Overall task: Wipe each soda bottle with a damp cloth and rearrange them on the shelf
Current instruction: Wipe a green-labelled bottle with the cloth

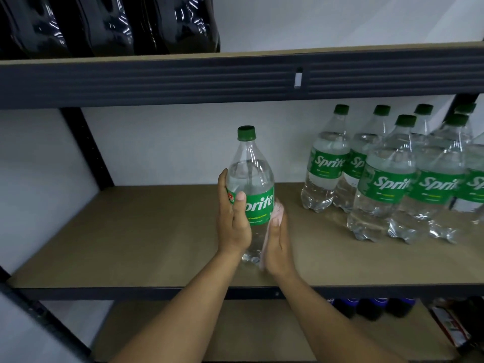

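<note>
Grips a clear soda bottle [248,176] upright with the left hand [233,224], fingers curled round its left side and thumb laid across the green label [260,205]. Reads "Sprite" in white on that label, the first letter partly covered by the thumb; smaller yellow print beneath, too small to make out. Dark green cap [246,132] on top. Presses a pale pink cloth [278,210] against the bottle's right side with the right hand [277,244], fingers straight and flat along it. Holds the bottle over the front middle of the brown shelf board [131,231]; cannot tell whether its base touches the board.

Well apart to the right on the same board: a cluster of clear bottles [387,184], all upright, with green caps and green labels, "Sprite" readable in whole or in part on several. Above, behind a dark metal beam [183,79], a row of dark glossy bottles [104,22], only their lower parts in view. Below, at right on the lower shelf, dark bottles with blue labels [369,307], writing hidden, and beside them a red-and-white packet [447,328], print blurred. White wall [170,142] behind.
</note>
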The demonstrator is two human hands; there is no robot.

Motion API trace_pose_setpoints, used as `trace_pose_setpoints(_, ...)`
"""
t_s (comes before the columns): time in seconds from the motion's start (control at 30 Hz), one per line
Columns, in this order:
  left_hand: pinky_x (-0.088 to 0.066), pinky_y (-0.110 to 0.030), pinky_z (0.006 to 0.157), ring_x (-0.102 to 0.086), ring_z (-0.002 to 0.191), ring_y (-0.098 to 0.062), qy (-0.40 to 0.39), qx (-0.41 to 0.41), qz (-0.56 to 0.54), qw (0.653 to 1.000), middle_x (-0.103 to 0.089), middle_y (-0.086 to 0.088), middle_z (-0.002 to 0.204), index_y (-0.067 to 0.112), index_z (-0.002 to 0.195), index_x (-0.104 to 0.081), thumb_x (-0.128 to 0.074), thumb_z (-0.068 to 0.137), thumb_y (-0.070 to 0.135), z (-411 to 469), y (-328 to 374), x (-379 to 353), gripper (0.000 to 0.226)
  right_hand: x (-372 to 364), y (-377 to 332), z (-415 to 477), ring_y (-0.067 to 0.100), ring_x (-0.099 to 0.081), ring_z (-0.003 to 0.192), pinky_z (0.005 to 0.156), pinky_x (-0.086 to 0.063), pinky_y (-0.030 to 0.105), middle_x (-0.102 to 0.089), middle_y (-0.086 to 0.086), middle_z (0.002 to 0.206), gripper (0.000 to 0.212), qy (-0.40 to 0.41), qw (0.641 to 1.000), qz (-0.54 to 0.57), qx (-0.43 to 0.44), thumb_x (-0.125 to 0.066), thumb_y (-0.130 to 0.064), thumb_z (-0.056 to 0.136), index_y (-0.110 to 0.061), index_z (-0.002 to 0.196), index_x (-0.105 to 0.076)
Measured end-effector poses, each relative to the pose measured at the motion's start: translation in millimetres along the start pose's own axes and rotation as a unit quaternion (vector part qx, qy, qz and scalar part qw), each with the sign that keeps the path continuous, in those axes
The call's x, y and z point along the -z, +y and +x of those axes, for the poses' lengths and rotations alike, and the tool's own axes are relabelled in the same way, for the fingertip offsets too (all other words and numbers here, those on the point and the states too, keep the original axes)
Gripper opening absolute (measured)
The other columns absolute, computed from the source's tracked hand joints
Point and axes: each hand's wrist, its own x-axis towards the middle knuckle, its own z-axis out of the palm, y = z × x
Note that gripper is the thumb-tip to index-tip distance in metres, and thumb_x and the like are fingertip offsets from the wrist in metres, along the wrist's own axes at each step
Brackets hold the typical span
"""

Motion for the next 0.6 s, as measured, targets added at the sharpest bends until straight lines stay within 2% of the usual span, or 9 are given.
trace_pose_setpoints(0.07,-0.053,-0.058,0.104,-0.063,0.128,-0.028,-0.022,0.004,-0.021,1.0,-0.06,-0.007,0.142,0.022,0.159,-0.031,-0.051,0.097,0.053,0,3,2,0.072,2,3,-4,0.013,-0.038,0.153,0.126,-0.03,0.054,-0.043,-0.01,0.163,0.064,0.004,1.0,-0.016,-0.023,-0.023,-0.063,0.109,-0.031,0.164,-0.029)
trace_pose_setpoints(0.17,-0.056,-0.051,0.103,-0.064,0.127,-0.024,-0.03,-0.004,-0.019,0.999,-0.061,-0.004,0.14,0.022,0.156,-0.033,-0.061,0.092,0.049,1,5,7,0.075,6,3,-8,0.01,-0.045,0.147,0.122,-0.037,0.052,-0.049,-0.013,0.158,0.067,0.014,0.999,-0.024,-0.043,-0.021,-0.071,0.105,-0.037,0.161,-0.034)
trace_pose_setpoints(0.27,-0.057,-0.04,0.102,-0.062,0.128,-0.012,-0.048,0.001,0.002,0.999,-0.053,0.008,0.147,0.047,0.152,-0.029,-0.068,0.084,0.056,4,7,9,0.08,7,1,-9,0.01,-0.051,0.142,0.119,-0.041,0.051,-0.056,-0.011,0.152,0.066,0.021,0.998,-0.014,-0.053,-0.021,-0.072,0.105,-0.038,0.157,-0.041)
trace_pose_setpoints(0.33,-0.055,-0.041,0.106,-0.059,0.133,-0.012,-0.073,0.014,0.003,0.997,-0.049,0.01,0.152,0.056,0.15,-0.026,-0.071,0.082,0.056,6,8,11,0.082,8,-1,-10,0.009,-0.053,0.14,0.118,-0.043,0.05,-0.058,-0.011,0.149,0.066,0.022,0.998,-0.013,-0.056,-0.022,-0.072,0.104,-0.037,0.156,-0.042)
trace_pose_setpoints(0.43,-0.053,-0.05,0.108,-0.058,0.135,-0.02,-0.101,0.018,-0.009,0.995,-0.052,0.004,0.152,0.042,0.16,-0.025,-0.068,0.087,0.054,8,6,12,0.085,9,-2,-13,0.004,-0.054,0.137,0.118,-0.043,0.047,-0.059,-0.013,0.147,0.07,0.023,0.998,-0.008,-0.06,-0.024,-0.074,0.102,-0.035,0.156,-0.044)
trace_pose_setpoints(0.5,-0.051,-0.05,0.108,-0.058,0.135,-0.024,-0.116,0.019,-0.035,0.992,-0.057,0.002,0.146,0.03,0.16,-0.029,-0.06,0.092,0.048,9,5,12,0.076,8,-5,-13,0.005,-0.053,0.138,0.119,-0.042,0.049,-0.059,-0.012,0.147,0.071,0.025,0.998,0.007,-0.056,-0.026,-0.075,0.101,-0.033,0.156,-0.044)
trace_pose_setpoints(0.6,-0.05,-0.05,0.109,-0.058,0.135,-0.026,-0.127,0.02,-0.042,0.991,-0.058,-0.003,0.145,0.024,0.157,-0.033,-0.057,0.094,0.044,11,5,15,0.071,7,-24,-1,0.013,-0.054,0.139,0.118,-0.043,0.053,-0.059,-0.007,0.148,0.06,0.011,0.999,0.037,-0.02,-0.03,-0.064,0.107,-0.031,0.156,-0.043)
